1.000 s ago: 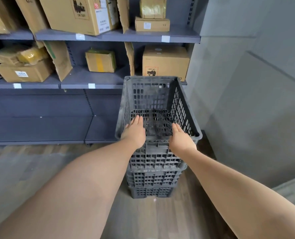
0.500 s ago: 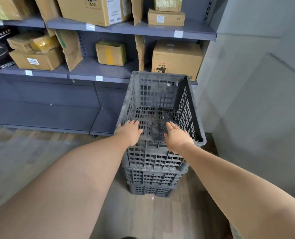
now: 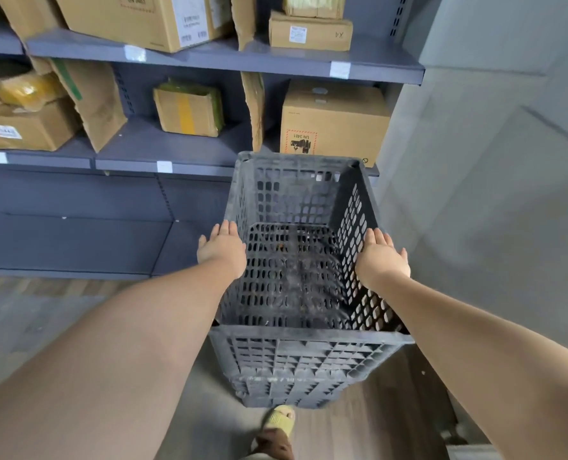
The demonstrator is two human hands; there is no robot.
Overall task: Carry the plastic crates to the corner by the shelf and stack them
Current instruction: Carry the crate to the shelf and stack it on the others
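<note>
A stack of dark grey slotted plastic crates stands on the floor in the corner between the shelf and the wall. The top crate (image 3: 304, 353) is empty, and lower crates (image 3: 289, 391) show beneath its front wall. My left hand (image 3: 223, 250) lies flat with straight fingers against the top crate's left rim. My right hand (image 3: 380, 257) lies flat the same way on the right rim. Neither hand curls round the crate.
A blue-grey metal shelf (image 3: 163, 154) holds several cardboard boxes, one large box (image 3: 334, 122) right behind the crates. A grey wall (image 3: 491, 194) closes the right side. My foot in a yellow slipper (image 3: 279, 421) stands just before the stack on the wood floor.
My hands have moved from the crate's near rim outward to its left and right sides. I have stepped closer, so the stack sits nearer and my foot has come into view.
</note>
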